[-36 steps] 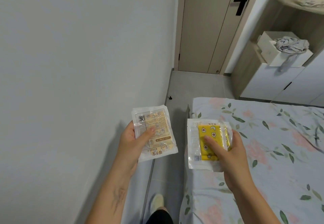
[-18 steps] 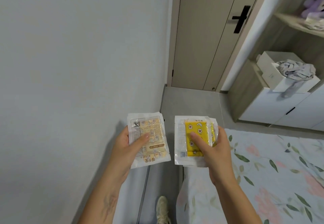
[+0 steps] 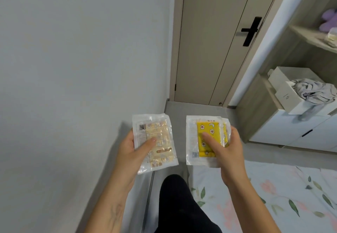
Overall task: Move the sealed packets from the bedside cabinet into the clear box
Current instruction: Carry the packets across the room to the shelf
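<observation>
My left hand [image 3: 133, 152] holds a sealed clear packet with a beige printed insert [image 3: 155, 141], thumb across its front. My right hand [image 3: 226, 150] grips a small stack of sealed packets, the top one showing a yellow patterned insert [image 3: 206, 138], with my thumb pressed on the yellow part. Both are held up in front of me above the floor gap between wall and bed. Neither the bedside cabinet nor the clear box is in view.
A grey wall [image 3: 73, 68] runs close on the left. A beige door with a black handle [image 3: 249, 31] stands ahead. At the right is a white cabinet and shelving with a box and crumpled cloth [image 3: 310, 92]. A floral-sheeted bed [image 3: 273, 196] lies lower right; my dark-clad leg [image 3: 178, 205] steps along the narrow floor strip.
I have walked forward toward the door; the bed has slid back and down in view and my leg has swung forward. Both hands keep the same hold on their packets.
</observation>
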Demonstrator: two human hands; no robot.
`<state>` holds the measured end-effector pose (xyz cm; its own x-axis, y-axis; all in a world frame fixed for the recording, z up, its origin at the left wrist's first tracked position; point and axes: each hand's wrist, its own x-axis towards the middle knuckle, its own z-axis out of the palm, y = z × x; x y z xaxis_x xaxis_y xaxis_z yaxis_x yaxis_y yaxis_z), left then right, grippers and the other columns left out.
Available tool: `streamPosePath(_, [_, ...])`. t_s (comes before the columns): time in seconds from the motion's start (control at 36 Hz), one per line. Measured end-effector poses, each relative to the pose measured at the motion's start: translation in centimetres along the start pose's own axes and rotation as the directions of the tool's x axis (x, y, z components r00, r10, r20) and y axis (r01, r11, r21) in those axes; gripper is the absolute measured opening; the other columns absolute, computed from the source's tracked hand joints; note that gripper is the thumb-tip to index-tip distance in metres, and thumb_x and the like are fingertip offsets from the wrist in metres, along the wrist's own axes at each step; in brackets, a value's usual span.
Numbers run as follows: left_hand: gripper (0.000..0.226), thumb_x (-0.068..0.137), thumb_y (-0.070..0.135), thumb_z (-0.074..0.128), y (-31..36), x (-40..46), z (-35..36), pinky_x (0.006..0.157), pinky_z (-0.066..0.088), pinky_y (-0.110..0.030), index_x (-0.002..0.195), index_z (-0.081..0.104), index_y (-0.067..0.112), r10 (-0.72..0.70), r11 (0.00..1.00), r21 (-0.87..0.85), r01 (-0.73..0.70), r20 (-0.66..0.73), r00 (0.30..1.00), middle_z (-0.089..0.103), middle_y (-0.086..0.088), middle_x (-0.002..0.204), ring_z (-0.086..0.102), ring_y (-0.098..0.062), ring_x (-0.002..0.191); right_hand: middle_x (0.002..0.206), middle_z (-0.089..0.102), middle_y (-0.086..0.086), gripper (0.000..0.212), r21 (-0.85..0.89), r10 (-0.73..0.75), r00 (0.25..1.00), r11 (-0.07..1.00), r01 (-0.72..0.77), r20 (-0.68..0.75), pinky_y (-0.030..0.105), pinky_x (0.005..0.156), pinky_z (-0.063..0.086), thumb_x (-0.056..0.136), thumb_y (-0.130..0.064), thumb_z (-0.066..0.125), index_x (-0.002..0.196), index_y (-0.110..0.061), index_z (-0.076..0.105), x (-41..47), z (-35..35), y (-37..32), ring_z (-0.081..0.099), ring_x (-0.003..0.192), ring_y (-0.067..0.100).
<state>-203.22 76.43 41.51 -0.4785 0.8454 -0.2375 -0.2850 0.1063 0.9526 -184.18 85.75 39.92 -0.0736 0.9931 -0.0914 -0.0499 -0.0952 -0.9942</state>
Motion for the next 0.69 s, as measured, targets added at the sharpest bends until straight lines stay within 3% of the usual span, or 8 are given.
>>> streamPosePath(0.11, [0.027, 0.085, 0.005, 0.065, 0.0, 3.3, 0.8, 0.07, 0.06, -0.032, 0.109, 0.065, 0.017, -0.007, 1.0, 0.012, 0.007, -0.02, 1.0, 0.075, 0.001, 0.098, 0.072, -0.018, 0.089, 0.095, 0.07, -0.005, 0.038, -0.027, 0.009, 1.0, 1.0, -0.009, 0.009, 0.036, 0.071, 0.059, 0.074, -0.018, 0.079, 0.101, -0.033, 0.056, 4.6, 1.1, 0.3, 0.071, 0.084, 0.015])
streamPosePath(0.25, [0.027, 0.085, 0.003, 0.066, 1.3, 11.0, 3.4, 0.076, 0.06, -0.038, 0.109, 0.064, 0.015, -0.002, 1.0, 0.017, 0.003, -0.036, 0.999, 0.075, -0.002, 0.099, 0.072, -0.02, 0.09, 0.092, 0.069, -0.006, 0.037, 0.017, -0.016, 1.0, 1.0, 0.016, -0.017, 0.022, 0.062, 0.055, 0.076, -0.015, 0.078, 0.097, -0.034, 0.054, 13.0, 2.3, -0.3, 0.069, 0.075, 0.005])
streamPosePath(0.31, [0.027, 0.085, 0.003, 0.066, 2.0, 15.0, 5.1, 0.075, 0.06, -0.037, 0.109, 0.064, 0.015, 0.009, 1.0, 0.016, -0.008, -0.028, 1.0, 0.075, -0.002, 0.1, 0.072, -0.02, 0.09, 0.09, 0.069, -0.006, 0.037, 0.039, -0.024, 1.0, 0.999, 0.024, -0.02, 0.022, 0.061, 0.055, 0.076, -0.013, 0.077, 0.098, -0.033, 0.055, 16.9, 2.5, -0.5, 0.068, 0.073, 0.004])
streamPosePath(0.44, [0.025, 0.084, 0.006, 0.067, 3.6, 25.6, 11.3, 0.07, 0.06, -0.032, 0.105, 0.066, 0.02, 0.004, 0.997, 0.072, -0.006, 0.03, 1.0, 0.075, 0.003, 0.097, 0.072, -0.017, 0.088, 0.09, 0.069, -0.003, 0.039, 0.08, -0.029, 0.997, 0.996, 0.035, -0.071, 0.03, 0.068, 0.056, 0.075, -0.008, 0.077, 0.1, -0.03, 0.057, 27.1, 1.3, -1.1, 0.068, 0.076, 0.011])
streamPosePath(0.69, [0.025, 0.085, 0.007, 0.066, 6.8, 40.0, 23.0, 0.07, 0.058, -0.032, 0.107, 0.066, 0.02, -0.057, 0.989, 0.143, 0.037, 0.142, 0.988, 0.075, 0.004, 0.099, 0.072, -0.016, 0.089, 0.093, 0.069, -0.004, 0.048, 0.057, 0.006, 0.982, 0.998, 0.004, -0.191, 0.026, 0.064, 0.055, 0.071, -0.012, 0.081, 0.108, -0.026, 0.055, 42.1, -2.5, -4.0, 0.069, 0.079, 0.012])
